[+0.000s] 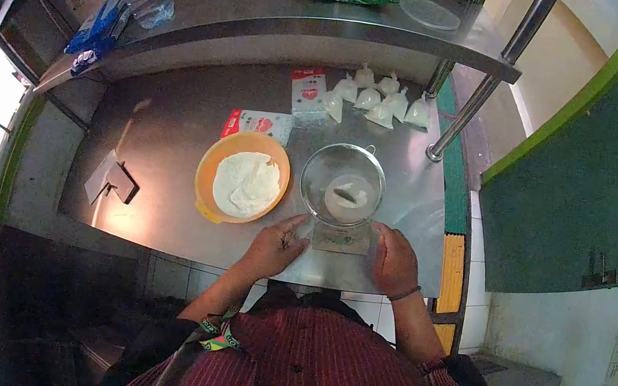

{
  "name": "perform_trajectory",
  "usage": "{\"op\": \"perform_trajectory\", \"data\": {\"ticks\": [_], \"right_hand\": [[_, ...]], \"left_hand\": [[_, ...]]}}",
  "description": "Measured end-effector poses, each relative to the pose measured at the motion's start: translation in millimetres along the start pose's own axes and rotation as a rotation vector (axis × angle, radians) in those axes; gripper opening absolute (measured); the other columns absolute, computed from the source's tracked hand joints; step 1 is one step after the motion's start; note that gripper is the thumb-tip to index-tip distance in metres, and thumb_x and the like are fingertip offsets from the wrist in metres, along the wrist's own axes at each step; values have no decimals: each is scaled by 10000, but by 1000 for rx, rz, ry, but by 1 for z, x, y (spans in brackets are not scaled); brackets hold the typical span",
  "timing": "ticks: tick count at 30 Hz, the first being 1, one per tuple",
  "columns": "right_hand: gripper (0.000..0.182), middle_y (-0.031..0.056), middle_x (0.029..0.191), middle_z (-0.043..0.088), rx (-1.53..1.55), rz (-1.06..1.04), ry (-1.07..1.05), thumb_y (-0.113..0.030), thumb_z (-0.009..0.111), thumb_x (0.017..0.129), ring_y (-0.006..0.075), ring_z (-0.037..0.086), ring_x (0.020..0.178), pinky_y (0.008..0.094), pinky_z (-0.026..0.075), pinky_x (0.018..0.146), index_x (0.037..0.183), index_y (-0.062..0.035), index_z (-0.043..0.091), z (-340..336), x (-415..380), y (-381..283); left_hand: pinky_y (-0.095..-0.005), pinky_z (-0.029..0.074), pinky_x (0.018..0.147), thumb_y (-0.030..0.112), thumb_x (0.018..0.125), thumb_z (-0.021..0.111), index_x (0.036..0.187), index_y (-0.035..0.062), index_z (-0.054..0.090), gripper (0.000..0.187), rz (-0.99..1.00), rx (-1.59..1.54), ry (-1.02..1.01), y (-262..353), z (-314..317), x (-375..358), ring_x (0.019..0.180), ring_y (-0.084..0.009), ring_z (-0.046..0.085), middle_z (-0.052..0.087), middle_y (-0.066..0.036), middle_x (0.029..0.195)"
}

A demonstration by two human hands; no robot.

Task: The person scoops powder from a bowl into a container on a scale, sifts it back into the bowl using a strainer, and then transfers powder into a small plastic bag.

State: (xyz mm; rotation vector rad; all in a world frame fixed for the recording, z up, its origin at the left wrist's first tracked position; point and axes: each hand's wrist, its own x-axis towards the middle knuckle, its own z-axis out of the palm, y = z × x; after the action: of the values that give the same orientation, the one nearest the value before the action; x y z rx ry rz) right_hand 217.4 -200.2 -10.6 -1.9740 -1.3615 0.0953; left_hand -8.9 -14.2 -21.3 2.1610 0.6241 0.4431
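I'd level the sieve (343, 174) by the scale (342, 241) — whether left hand (275, 248) or right hand (396, 265) pinches it, I can't tell

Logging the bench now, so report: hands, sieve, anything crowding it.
Left hand, right hand flanking the sieve, near side; contact unclear. White material showing inside its rim. Orange bowl of white powder close on the left, apart from the sieve.

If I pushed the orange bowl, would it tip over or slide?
The orange bowl probably wouldn't tip easily, since it looks wide and stands upright. It might slide, because the metal table looks smooth and shiny. Lifting it could feel fairly heavy, as lots of white powder is inside.
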Motion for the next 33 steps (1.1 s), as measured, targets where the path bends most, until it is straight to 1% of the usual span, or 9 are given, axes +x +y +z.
{"op": "perform_trajectory", "data": {"ticks": [6,9,11,15,17,20,24,26,33], "right_hand": [[295,216,1002,644,-42,58,-35,-127,451,1027,415,635,933,500,514,836,1250,-19,612,2,-2,1],[298,211,998,639,-54,85,27,-121,454,1025,409,634,931,494,514,834,1263,-29,608,1,1,-1],[300,209,994,636,-30,73,80,-119,456,1025,408,634,930,491,514,832,1270,-34,607,0,2,-1],[302,209,1002,642,-58,110,106,-122,461,1023,407,638,947,486,515,841,1268,-27,609,3,4,2],[301,210,1006,647,-66,125,104,-123,462,1022,409,641,948,486,516,843,1264,-26,612,4,3,2],[303,215,1020,658,-47,89,75,-121,465,1021,411,648,946,485,520,838,1266,-20,611,6,-4,3],[308,220,1019,668,-69,101,72,-119,472,1013,410,659,931,487,528,823,1268,-21,614,3,-8,-5],[309,220,1017,671,-76,121,89,-121,476,1010,408,662,930,488,530,819,1266,-21,617,2,-8,-6],[327,224,1050,686,-166,183,7,-134,483,1003,400,675,966,495,539,837,1282,-22,612,-2,-12,-14]], "left_hand": [[-363,478,593,203,933,712,1465,75,541,573,-18,43,-3,-3,3,1,569,-200,547,556,-105,618],[-369,521,670,207,937,709,1463,67,537,571,196,35,113,-5,6,2,666,-225,626,665,-162,776],[-376,552,809,210,943,703,1462,56,531,569,-6,31,-21,1,0,-2,852,-263,698,710,-236,1097],[-388,549,861,212,948,698,1460,58,532,560,-119,52,-94,9,-3,0,920,-280,706,695,-242,1190],[-376,538,737,213,946,703,1458,68,538,557,122,50,63,6,1,0,747,-243,658,695,-185,903],[-350,505,663,215,939,714,1455,85,548,557,-37,-22,-19,7,-1,-3,658,-198,583,612,-135,749],[-332,490,636,215,934,721,1456,88,549,564,52,20,36,8,0,-2,632,-168,550,590,-115,723],[-343,480,608,212,933,722,1462,97,548,568,-134,19,-70,13,-3,-3,596,-168,531,573,-94,677],[-348,466,581,213,935,721,1474,113,545,576,-36,-32,-19,12,3,-4,568,-174,515,537,-83,631]]}}
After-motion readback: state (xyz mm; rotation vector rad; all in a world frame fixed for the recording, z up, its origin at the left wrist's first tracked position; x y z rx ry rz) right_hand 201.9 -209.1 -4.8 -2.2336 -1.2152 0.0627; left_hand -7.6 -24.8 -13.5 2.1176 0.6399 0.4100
